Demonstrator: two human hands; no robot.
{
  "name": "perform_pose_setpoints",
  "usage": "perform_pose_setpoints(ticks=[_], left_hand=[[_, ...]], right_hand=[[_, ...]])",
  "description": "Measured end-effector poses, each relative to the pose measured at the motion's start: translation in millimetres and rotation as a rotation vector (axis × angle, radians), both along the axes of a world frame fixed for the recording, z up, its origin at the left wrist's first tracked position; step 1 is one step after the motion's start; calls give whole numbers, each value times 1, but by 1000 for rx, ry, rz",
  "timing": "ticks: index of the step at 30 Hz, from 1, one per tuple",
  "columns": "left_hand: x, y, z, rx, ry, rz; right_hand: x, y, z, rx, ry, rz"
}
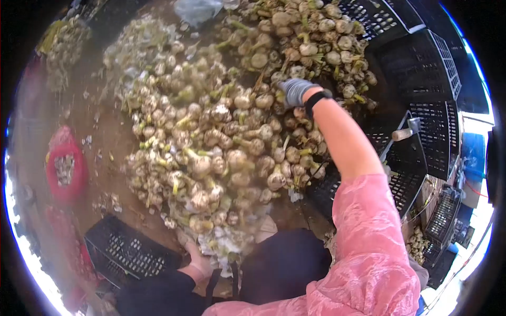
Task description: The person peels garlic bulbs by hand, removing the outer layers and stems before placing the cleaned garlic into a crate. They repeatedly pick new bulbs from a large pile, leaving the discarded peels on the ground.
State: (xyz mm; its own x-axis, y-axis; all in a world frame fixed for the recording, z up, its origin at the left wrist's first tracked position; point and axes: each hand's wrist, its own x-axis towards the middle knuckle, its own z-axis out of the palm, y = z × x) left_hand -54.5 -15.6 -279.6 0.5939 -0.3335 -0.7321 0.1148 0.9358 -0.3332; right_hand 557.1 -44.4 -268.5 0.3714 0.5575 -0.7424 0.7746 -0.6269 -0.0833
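Observation:
My right hand [297, 92], in a grey glove with a black band [318, 101] at the wrist, reaches far into a large heap of garlic bulbs [211, 137]. Its fingers are curled at a garlic bulb [279, 97] with a greenish stem, at the dip between the near and far parts of the heap. The fingertips are partly hidden among the bulbs. My left hand is out of sight; only part of a pink sleeve [263, 308] shows at the bottom edge.
Black plastic crates [416, 63] line the right side. Another black crate [129, 250] stands at the lower left. A pink mesh sack [66, 168] holding pale pieces sits on the brown floor [105, 174] at left. My bare ankle [199, 262] shows beside the heap's near edge.

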Motion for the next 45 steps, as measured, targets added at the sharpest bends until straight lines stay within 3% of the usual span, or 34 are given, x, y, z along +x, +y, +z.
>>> perform_pose_setpoints(ticks=[2, 5, 6, 8, 10, 12, 14, 16, 18, 20, 21, 22, 24, 26, 28, 30, 32, 34, 36, 37, 38, 39, 40, 41, 42, 44, 45], left_hand=[[10, 33, 98, 774, 343, -446], [-29, 104, 252, 1826, 830, -899], [-44, 119, 286, 2021, 948, -968], [-39, 123, 311, 2156, 964, -921], [5, 114, 310, 2141, 965, -805], [22, 116, 307, 2134, 949, -685], [22, 121, 300, 2131, 786, -501], [25, 117, 301, 2067, 787, -426], [15, 115, 299, 2123, 708, -420], [10, 108, 302, 2140, 672, -403], [7, 104, 305, 2156, 633, -390], [4, 100, 308, 2157, 660, -374], [-5, 91, 314, 2290, 646, -452], [-29, 83, 312, 2275, 756, -394], [-29, 79, 316, 2377, 690, -341], [-37, 74, 319, 2374, 718, -285], [-46, 68, 322, 2373, 741, -231], [-37, 51, 327, 2275, 683, -34], [-13, 41, 332, 2188, 453, 51], [1, 41, 334, 2115, 293, 73], [11, 43, 333, 2125, 207, 58], [20, 45, 333, 2133, 120, 36], [33, 49, 344, 1950, -88, 83], [41, 50, 343, 2282, -101, -16], [47, 57, 344, 2286, -99, -9], [54, 76, 345, 1932, -324, 143], [53, 88, 338, 1933, -311, 153]], right_hand=[[10, 5, 6, -73, -24, 95], [26, -2, 4, 101, -91, 53], [25, -7, 0, 151, -115, 23], [13, -18, 12, 438, -112, -105], [-4, -23, 19, 551, 14, -247], [-66, -11, 81, 608, 342, -401], [-128, 4, 122, 604, 880, -978], [-174, -5, 117, 782, 861, -327], [-213, 4, 100, 642, 760, -198], [-248, 14, 71, 692, 759, -262], [-257, 21, 65, 731, 636, -125], [-257, 24, 62, 567, 527, 17], [-257, 15, 63, 769, 789, -221], [-240, 8, 87, 888, 848, -264], [-218, 13, 123, 633, 1333, -1175], [-168, -12, 150, 649, 538, -5], [-173, -41, 225, 810, 516, -276], [-211, -58, 316, 862, 221, -391], [-222, -86, 357, 1005, 49, -67], [-238, -95, 369, 1001, 45, -57], [-262, -99, 381, 1117, 162, -226], [-285, -100, 386, 1227, 283, -404], [-305, -98, 387, 1227, 282, -404], [-325, -92, 387, 1005, 295, -441], [-344, -82, 385, 784, 305, -469], [-376, -54, 335, 648, 593, -580], [-385, -42, 287, 739, 510, -334]])
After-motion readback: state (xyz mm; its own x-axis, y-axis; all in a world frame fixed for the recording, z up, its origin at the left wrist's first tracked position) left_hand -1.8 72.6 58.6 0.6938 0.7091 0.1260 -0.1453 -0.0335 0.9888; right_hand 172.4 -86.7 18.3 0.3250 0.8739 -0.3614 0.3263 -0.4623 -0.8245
